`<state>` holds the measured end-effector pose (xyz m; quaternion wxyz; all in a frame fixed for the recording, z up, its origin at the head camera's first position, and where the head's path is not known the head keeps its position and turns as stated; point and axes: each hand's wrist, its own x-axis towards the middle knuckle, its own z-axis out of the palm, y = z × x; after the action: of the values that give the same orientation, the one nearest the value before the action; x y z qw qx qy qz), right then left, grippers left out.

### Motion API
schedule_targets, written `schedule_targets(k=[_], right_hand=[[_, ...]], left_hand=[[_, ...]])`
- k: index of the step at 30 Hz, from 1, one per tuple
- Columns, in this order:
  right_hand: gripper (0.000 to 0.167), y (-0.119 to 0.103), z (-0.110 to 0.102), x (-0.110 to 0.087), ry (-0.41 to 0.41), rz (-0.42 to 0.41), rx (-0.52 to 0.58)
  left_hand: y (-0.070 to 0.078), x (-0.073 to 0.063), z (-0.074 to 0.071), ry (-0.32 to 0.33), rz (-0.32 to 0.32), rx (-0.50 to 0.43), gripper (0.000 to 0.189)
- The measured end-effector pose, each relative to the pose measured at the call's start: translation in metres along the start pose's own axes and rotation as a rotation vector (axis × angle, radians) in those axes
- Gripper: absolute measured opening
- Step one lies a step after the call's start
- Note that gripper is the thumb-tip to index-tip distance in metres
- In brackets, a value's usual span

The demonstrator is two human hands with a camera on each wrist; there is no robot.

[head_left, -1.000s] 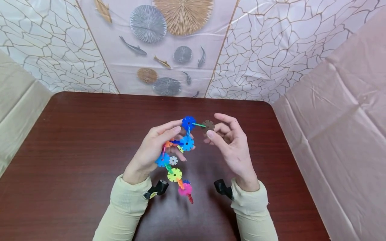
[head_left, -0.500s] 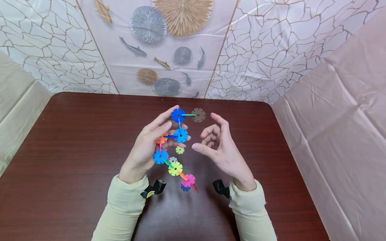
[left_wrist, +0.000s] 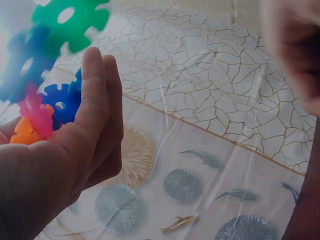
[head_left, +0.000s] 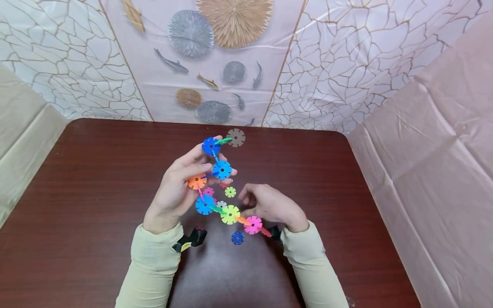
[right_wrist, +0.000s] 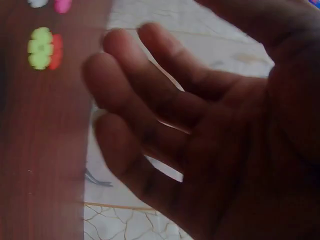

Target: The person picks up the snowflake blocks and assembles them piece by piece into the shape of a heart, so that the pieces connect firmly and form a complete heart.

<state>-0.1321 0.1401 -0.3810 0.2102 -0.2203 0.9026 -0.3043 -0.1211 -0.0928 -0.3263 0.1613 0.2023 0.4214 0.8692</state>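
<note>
A zigzag chain of notched plastic flower discs (head_left: 205, 205) hangs in my left hand (head_left: 173, 184). Its thumb lies over the chain near the orange disc (head_left: 197, 181), with the other fingers behind. At the chain's top end is a brown disc (head_left: 236, 137); a pink disc (head_left: 253, 225) and a red one mark the lower end. My right hand (head_left: 273, 205) is low over the table, fingers loosely bent, and the right wrist view shows nothing in them. Nearest to it are a loose yellow-green disc (head_left: 230, 191) and a red one partly beneath.
Other loose discs lie on the dark wooden table (head_left: 96, 184): a white one (head_left: 221, 204), a pink one (head_left: 208, 191) and a dark blue one (head_left: 237, 238). Patterned cloth (head_left: 327, 64) hangs behind the table, and plain cloth (head_left: 431, 171) flanks the right side.
My right hand lets go of the brown disc, then comes down and leftward toward the loose discs. My left hand moves left with the chain, which swings its pink lower end to the right.
</note>
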Motion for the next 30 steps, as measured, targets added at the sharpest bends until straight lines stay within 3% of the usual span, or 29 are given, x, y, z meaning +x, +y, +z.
schedule_targets(k=[7, 9, 11, 16, 19, 25, 30], right_hand=[[0.065, -0.028, 0.018, -0.002, -0.074, 0.213, -0.071], [0.068, -0.035, 0.023, -0.002, -0.08, 0.26, -0.091], [0.059, -0.04, 0.026, -0.001, -0.093, 0.261, -0.166], [0.045, -0.039, 0.033, 0.0, -0.048, 0.15, -0.257], [0.05, -0.031, 0.038, 0.003, -0.027, 0.086, -0.266], [0.057, -0.005, 0.049, 0.014, -0.071, 0.02, -0.291], [0.039, 0.004, 0.049, 0.021, -0.071, -0.05, -0.303]], left_hand=[[0.001, 0.0, 0.002, 0.014, -0.026, -0.059, 0.041], [0.002, 0.0, 0.003, 0.018, -0.03, -0.061, 0.04], [0.002, -0.001, 0.003, 0.02, -0.03, -0.053, 0.042], [0.003, -0.002, 0.002, 0.026, -0.028, -0.045, 0.043], [0.003, -0.002, 0.001, 0.025, -0.036, -0.047, 0.042], [0.005, -0.004, -0.002, 0.021, -0.071, -0.017, 0.043], [0.005, -0.005, -0.007, 0.0, -0.098, 0.039, 0.043]])
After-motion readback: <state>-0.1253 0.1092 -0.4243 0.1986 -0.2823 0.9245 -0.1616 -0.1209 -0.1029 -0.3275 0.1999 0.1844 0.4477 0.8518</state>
